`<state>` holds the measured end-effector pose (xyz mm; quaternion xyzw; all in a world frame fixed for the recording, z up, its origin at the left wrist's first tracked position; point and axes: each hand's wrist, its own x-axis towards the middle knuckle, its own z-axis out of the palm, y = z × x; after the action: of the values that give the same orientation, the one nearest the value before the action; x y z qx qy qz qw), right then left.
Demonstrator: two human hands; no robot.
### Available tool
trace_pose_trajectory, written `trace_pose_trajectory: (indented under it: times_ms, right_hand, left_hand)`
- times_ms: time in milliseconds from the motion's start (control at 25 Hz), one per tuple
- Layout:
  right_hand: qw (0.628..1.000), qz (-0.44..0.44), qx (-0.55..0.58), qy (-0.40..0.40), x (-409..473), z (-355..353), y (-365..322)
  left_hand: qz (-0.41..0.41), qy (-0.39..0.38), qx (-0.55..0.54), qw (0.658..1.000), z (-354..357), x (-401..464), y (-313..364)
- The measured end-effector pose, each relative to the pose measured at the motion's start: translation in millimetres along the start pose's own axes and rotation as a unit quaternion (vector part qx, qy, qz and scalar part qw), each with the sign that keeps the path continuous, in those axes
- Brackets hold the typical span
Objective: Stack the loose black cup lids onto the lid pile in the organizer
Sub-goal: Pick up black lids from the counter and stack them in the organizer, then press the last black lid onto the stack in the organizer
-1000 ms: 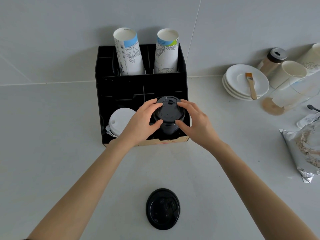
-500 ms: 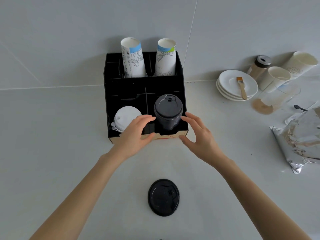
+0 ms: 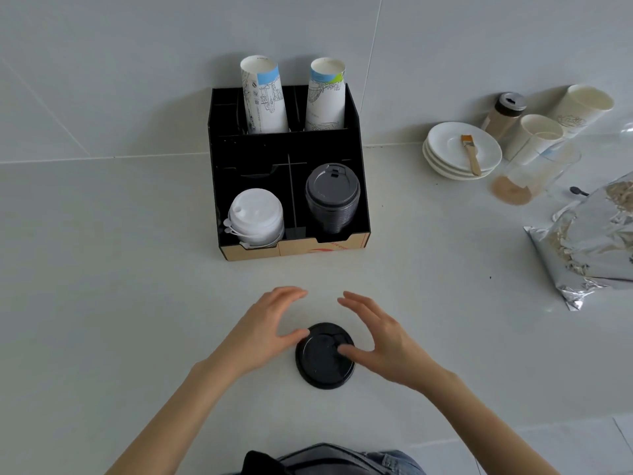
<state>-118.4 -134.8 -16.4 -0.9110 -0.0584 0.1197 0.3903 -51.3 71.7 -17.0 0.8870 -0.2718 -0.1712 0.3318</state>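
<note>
From where I watch, the bench [image 3: 102, 303] runs bare and wide to the left of my left hand [image 3: 263, 329], with open surface all the way to the frame edge. Ahead of both hands, well apart from them, the black organizer [image 3: 363, 186] stands against the wall, and a clear strip of bench lies between its front lip and my fingertips. In its front left compartment sits a stack of white lids [image 3: 255, 217]; in the front right one stands the lid pile [image 3: 332, 198], black and upright, its top above the compartment wall. Two paper cup stacks [image 3: 265, 94] rise from the back row.

My left hand is spread wide, fingers curved, thumb tip touching the left rim of the loose black lid [image 3: 323, 358], which lies flat on the bench between the two hands. My right hand [image 3: 380, 341] is likewise spread open, its thumb resting on the lid's top near the right side, fingers arched above and beyond it. Neither hand has closed on the lid.

To the right of my right hand the bench is free nearby; farther off lie white saucers [image 3: 445, 156] with a brush [image 3: 471, 154], cups and a foil bag [image 3: 589, 241] near the bench edge.
</note>
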Motion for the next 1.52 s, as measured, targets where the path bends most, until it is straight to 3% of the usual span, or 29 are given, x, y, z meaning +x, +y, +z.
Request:
trace_pose_trajectory:
  times_ms: [200,400,1080,1520]
  right_hand:
    - [0.998,-0.005,-0.012,-0.066,-18,24,4]
    - [0.999,0.014,-0.014,-0.048,-17,31,6]
    - [0.999,-0.034,0.011,0.036,28,-40,-15]
    - [0.989,-0.092,-0.044,0.103,83,-108,-35]
  left_hand:
    - [0.016,-0.087,0.041,0.995,21,-20,-4]
    - [0.027,-0.126,0.076,0.989,33,-25,-7]
    - [0.071,-0.007,0.058,0.996,-23,29,18]
    - [0.086,0.077,0.032,0.993,-81,84,46]
